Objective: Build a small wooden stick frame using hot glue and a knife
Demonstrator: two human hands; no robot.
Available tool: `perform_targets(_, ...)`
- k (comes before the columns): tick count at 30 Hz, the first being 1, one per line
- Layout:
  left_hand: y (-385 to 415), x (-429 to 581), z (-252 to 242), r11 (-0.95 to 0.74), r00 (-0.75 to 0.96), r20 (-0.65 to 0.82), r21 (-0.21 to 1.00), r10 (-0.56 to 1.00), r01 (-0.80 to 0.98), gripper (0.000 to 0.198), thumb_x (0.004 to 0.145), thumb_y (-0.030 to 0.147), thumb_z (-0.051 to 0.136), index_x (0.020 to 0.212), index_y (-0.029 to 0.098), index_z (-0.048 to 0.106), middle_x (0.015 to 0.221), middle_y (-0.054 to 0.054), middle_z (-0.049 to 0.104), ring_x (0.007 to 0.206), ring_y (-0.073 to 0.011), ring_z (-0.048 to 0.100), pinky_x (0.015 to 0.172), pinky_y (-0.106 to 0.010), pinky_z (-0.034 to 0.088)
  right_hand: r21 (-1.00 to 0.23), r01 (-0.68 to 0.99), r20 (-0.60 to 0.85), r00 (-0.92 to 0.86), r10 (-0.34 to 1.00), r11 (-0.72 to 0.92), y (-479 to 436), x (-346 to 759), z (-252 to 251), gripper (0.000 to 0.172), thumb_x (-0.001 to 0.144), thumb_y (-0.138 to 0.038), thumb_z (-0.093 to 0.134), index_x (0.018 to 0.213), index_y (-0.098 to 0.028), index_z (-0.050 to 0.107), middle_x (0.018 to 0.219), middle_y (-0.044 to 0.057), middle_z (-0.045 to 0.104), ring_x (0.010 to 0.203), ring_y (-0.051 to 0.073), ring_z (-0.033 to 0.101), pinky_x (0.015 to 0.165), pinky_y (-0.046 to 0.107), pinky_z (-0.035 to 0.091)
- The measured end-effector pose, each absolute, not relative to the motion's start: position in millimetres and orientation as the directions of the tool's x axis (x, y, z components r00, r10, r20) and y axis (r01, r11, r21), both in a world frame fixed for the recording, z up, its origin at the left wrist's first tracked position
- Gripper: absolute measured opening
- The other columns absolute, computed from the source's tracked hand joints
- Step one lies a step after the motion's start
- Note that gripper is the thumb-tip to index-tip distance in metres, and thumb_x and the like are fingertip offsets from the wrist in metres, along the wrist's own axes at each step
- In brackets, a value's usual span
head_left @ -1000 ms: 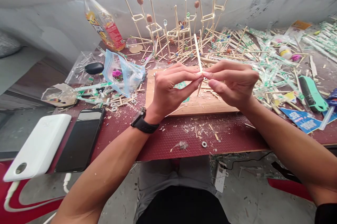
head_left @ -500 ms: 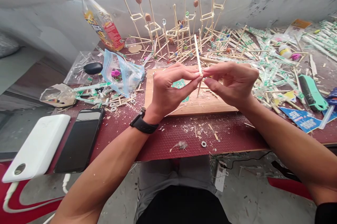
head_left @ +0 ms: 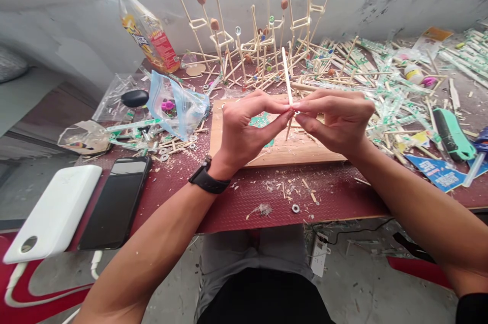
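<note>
A thin wooden stick [head_left: 287, 75] stands nearly upright above the wooden board, leaning slightly. My left hand [head_left: 247, 123] pinches it between thumb and index finger near its lower part, and the pointed end shows below the fingers. My right hand [head_left: 337, 118] meets the left one there, its index fingertip against the stick. Between the right thumb and index finger sits a small pale piece [head_left: 297, 112], too small to name. Under both hands lies the wooden board [head_left: 305, 154], with green patches and wood bits on it.
Behind the board stands a stick framework [head_left: 224, 39] topped with clay balls and glass beads. A bottle [head_left: 147, 34] leans at the back left. Wrapped sticks [head_left: 404, 100] lie heaped on the right. A phone [head_left: 116, 202] and a power bank [head_left: 55, 212] occupy the left front.
My right index finger has straightened and pressed closer to the stick. The small pale piece between the right fingertips shows more plainly. My left hand has barely moved.
</note>
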State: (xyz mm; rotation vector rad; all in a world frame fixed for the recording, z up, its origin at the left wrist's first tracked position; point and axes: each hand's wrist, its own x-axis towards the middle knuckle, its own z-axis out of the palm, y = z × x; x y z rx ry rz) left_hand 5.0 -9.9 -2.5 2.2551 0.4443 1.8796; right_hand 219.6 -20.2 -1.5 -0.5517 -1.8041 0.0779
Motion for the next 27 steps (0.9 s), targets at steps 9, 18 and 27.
perform_targets(9,-14.2,5.3,-2.1,-0.925,0.144,0.915,0.363,0.377,0.116,0.01,0.108,0.037,0.081,0.103,0.028,0.08,0.093,0.002,0.088,0.084,-0.0152,0.084,0.076,-0.034,0.07,-0.323,0.282,0.896,-0.216,0.388,0.903,-22.2,217.2,3.1,0.018,0.095,-0.025,0.079,0.105,-0.035,0.091,0.091,-0.003,0.088,0.063,0.014,0.074,0.054,0.031,0.056)
perform_targets(18,-21.1,7.0,-0.6,-0.857,0.13,0.848,0.498,0.513,0.133,0.023,0.106,0.049,0.083,0.119,0.031,0.079,0.108,0.001,0.086,0.093,-0.0174,0.087,0.081,-0.036,0.074,-0.319,0.291,0.893,-0.225,0.389,0.902,-23.3,217.0,3.9,0.018,0.097,-0.026,0.077,0.106,-0.034,0.09,0.09,-0.002,0.085,0.065,0.014,0.072,0.056,0.032,0.056)
perform_targets(27,-10.5,4.7,0.6,-0.949,0.166,0.935,0.316,0.315,0.024,0.013,0.102,0.018,0.086,0.108,0.028,0.085,0.097,0.002,0.09,0.083,-0.0143,0.084,0.075,-0.031,0.069,-0.339,0.246,0.91,-0.159,0.383,0.908,-21.4,214.7,-3.0,0.018,0.094,-0.024,0.081,0.111,-0.03,0.084,0.075,-0.006,0.074,0.053,0.01,0.058,0.047,0.029,0.043)
